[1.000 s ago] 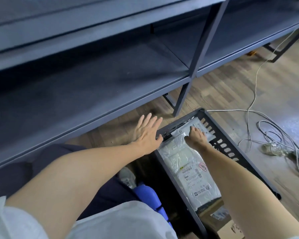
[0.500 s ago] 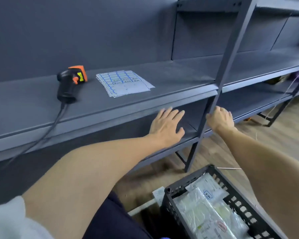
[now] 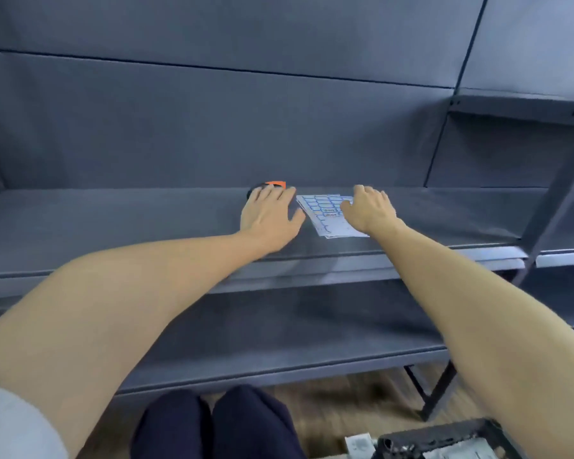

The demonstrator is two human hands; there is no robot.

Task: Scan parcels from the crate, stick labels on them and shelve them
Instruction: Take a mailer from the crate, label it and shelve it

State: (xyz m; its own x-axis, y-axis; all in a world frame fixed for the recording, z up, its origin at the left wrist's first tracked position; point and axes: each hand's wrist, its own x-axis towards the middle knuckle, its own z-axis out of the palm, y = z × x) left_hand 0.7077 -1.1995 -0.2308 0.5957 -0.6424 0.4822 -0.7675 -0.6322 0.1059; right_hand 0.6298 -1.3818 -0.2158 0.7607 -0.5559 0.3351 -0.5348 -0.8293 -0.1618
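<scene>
Both arms stretch out over the grey middle shelf (image 3: 113,233). My left hand (image 3: 269,216), fingers spread and straight, lies over the black and orange scanner (image 3: 275,184), of which only the top shows; a grip is not visible. My right hand (image 3: 368,210), fingers loosely bent, rests on the white label sheet (image 3: 323,210) with blue-outlined stickers. At the bottom right edge, the black crate (image 3: 428,437) shows one corner with white parcels (image 3: 461,453) inside.
A dark metal upright (image 3: 544,223) divides the shelving at the right. A lower shelf (image 3: 295,329) runs beneath the middle one. My dark trouser knees (image 3: 219,425) sit at the bottom centre over the wood floor (image 3: 352,395).
My view has risen from the crate to the middle shelf. Both hands left the crate and moved up and forward, the left onto the scanner, the right onto the label sheet.
</scene>
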